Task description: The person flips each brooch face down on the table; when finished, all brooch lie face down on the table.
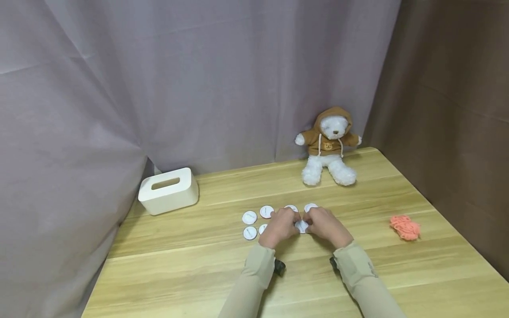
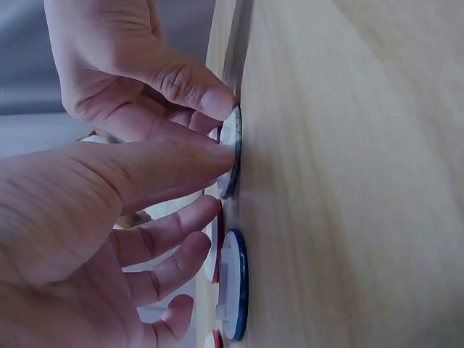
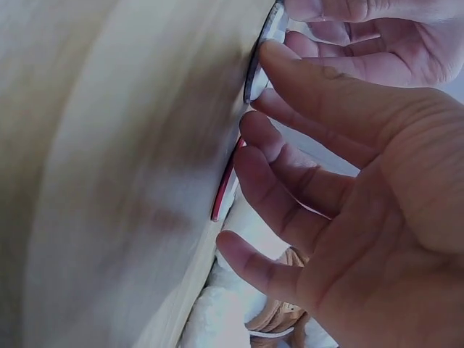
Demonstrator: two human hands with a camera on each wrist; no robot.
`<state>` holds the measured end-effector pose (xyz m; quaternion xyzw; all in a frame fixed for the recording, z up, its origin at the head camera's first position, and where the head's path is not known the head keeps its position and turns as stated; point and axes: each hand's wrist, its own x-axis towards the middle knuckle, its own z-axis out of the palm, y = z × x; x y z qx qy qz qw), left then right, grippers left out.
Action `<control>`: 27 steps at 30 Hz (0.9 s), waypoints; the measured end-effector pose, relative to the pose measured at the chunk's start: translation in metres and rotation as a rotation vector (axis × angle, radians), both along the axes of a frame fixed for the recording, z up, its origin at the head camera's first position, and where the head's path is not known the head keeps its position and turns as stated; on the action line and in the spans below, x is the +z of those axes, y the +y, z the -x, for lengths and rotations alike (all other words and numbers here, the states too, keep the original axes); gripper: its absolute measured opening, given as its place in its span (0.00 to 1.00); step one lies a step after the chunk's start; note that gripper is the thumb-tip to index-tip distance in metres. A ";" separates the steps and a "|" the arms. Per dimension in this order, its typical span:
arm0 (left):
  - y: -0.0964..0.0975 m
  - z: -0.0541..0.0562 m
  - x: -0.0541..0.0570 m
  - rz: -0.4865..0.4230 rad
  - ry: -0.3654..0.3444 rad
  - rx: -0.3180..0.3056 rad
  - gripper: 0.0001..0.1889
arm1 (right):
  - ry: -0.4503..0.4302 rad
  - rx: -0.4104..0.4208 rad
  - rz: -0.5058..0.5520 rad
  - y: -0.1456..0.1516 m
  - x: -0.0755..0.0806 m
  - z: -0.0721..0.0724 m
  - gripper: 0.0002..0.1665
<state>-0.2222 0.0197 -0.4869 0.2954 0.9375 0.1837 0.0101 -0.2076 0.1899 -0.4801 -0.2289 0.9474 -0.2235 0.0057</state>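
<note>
Both hands meet over one round white badge (image 1: pixel 301 226) with a dark rim, in the front row of several such badges. My left hand (image 1: pixel 283 225) pinches its left edge, thumb on the near face. From the other side my right hand (image 1: pixel 324 224) pinches the right edge between thumb and fingers. In the left wrist view the badge (image 2: pixel 233 130) stands close against the table, its rim bluish-black. Beside it are a blue-rimmed badge (image 2: pixel 233 286) and a red-rimmed badge (image 2: pixel 214 250). The right wrist view shows another red-rimmed badge (image 3: pixel 226 188) below my fingers.
More badges lie to the left, such as one badge (image 1: pixel 249 217) in the back row. A white tissue box (image 1: pixel 171 201) stands at the back left, a teddy bear (image 1: pixel 330 145) in a brown hoodie at the back right. Coral yarn (image 1: pixel 405 227) lies on the right of the wooden table (image 1: pixel 191 269).
</note>
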 end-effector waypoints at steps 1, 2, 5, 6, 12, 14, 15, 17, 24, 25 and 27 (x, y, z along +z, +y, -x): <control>0.000 0.001 0.000 -0.007 0.002 0.000 0.07 | -0.003 -0.001 -0.004 0.000 0.000 0.001 0.13; -0.001 0.001 0.000 -0.011 0.002 0.004 0.06 | -0.002 0.000 -0.006 0.001 0.000 0.001 0.13; -0.003 0.001 -0.001 -0.037 -0.017 0.016 0.05 | 0.003 0.002 0.004 0.003 0.000 0.001 0.15; -0.004 0.001 -0.002 -0.043 -0.028 0.016 0.05 | 0.000 0.003 0.011 0.004 0.001 0.001 0.16; -0.004 -0.003 -0.004 -0.113 -0.044 -0.011 0.03 | -0.002 -0.019 0.045 0.015 0.006 -0.006 0.16; -0.007 -0.003 -0.001 -0.142 -0.039 -0.015 0.06 | -0.012 -0.026 0.040 0.016 0.008 -0.006 0.10; -0.008 -0.003 0.001 -0.154 -0.039 -0.017 0.08 | -0.018 -0.027 0.037 0.016 0.010 -0.006 0.08; -0.013 -0.002 0.005 -0.163 -0.040 -0.015 0.09 | -0.044 -0.031 0.035 0.016 0.013 -0.005 0.04; -0.040 0.006 0.019 -0.179 -0.047 0.020 0.09 | -0.041 -0.034 0.026 0.015 0.023 0.003 0.11; -0.043 0.007 0.020 -0.179 -0.043 0.026 0.09 | -0.042 -0.036 0.021 0.015 0.024 0.004 0.11; -0.050 0.009 0.023 -0.172 -0.033 0.043 0.10 | -0.027 -0.030 0.008 0.014 0.027 0.006 0.12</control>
